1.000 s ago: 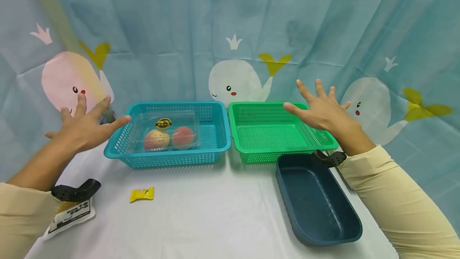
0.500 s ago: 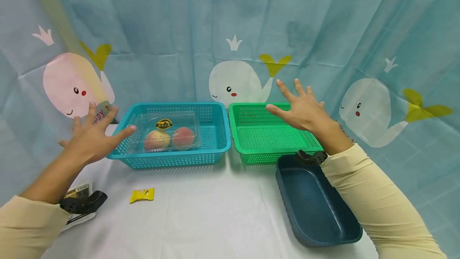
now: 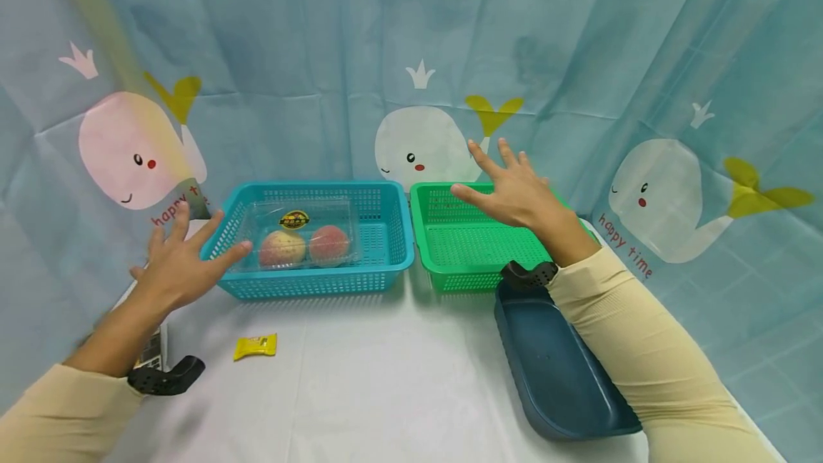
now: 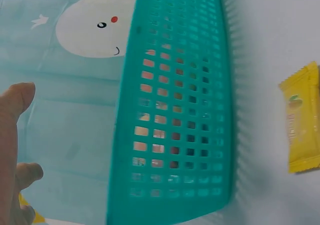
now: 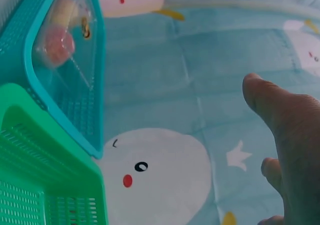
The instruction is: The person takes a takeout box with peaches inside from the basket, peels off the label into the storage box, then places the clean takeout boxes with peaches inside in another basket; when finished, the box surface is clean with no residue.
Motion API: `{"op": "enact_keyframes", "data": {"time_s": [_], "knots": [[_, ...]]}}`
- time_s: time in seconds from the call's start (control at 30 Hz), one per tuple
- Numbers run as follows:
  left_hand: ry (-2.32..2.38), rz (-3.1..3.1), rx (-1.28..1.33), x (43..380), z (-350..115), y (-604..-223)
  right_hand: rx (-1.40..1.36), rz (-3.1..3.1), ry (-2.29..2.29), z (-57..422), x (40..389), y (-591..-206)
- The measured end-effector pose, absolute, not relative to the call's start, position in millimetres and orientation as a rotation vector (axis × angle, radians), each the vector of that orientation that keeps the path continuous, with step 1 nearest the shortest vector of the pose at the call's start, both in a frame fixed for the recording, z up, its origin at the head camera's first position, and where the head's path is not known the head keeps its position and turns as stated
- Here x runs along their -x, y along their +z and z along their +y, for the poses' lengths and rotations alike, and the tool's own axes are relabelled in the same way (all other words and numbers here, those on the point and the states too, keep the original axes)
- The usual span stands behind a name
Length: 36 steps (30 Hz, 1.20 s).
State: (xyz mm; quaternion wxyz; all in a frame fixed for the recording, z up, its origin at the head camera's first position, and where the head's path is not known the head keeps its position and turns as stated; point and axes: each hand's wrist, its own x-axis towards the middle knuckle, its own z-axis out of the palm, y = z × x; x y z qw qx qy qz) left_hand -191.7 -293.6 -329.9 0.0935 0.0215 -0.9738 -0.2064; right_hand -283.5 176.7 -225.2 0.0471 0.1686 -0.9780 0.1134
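Hovering with fingers (image 3: 207,228) spread wide, left hand (image 3: 175,270) near blue basket (image 3: 315,284), right hand (image 3: 517,195) by green basket (image 3: 463,281)

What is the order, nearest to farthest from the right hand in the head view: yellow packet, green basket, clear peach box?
1. Green basket, partly behind the right hand.
2. Clear peach box, left, in the blue basket.
3. Yellow packet, farther left, on white cloth.

A pale blue, creased curtain (image 3: 289,27) hangs beyond a white tablecloth (image 3: 386,363), wrapping round left and right. It shows 3 whales (image 3: 418,136): a pinkish one (image 3: 122,141) at left, white ones (image 3: 656,184) at centre and right, each with a yellow tail (image 3: 494,116) and a crown (image 3: 421,78) above. Red lettering (image 3: 624,243) at right reads "happy time". At left slants a yellowish band (image 3: 96,20).
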Motion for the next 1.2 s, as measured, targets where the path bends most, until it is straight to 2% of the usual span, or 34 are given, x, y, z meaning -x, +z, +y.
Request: {"op": "enact_keyframes", "data": {"time_s": [0.8, 1.2], "knots": [[-0.761, -2.833, -0.113, 200.1, -303.0, -380.9, -0.648, -2.996, 0.459, 138.1, 301.0, -244.6], [-0.839, -2.88, -0.179, 201.2, -302.6, -383.7, -0.685, -2.961, 0.703, 115.8, 310.4, -259.8]]}}
